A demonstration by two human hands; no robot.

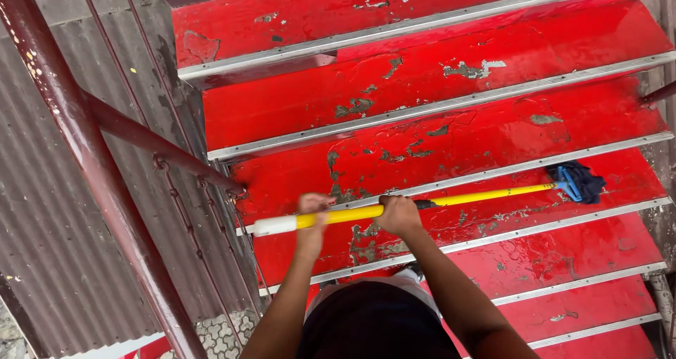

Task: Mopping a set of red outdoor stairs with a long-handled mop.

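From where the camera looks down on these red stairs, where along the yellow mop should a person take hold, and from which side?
Probably the near end of the mop handle, coming from above. The pole lies almost level across a step, with the blue mop head far out at the right. Left hand by the white end cap and right hand further along.

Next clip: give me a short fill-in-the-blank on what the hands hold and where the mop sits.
1. Both hands, left hand and right hand, grip a mop handle coloured ____.
2. The mop head is ____ in colour.
3. The stair steps wear peeling ____ paint.
4. The handle's near end cap is ____.

Missing words: yellow; blue; red; white
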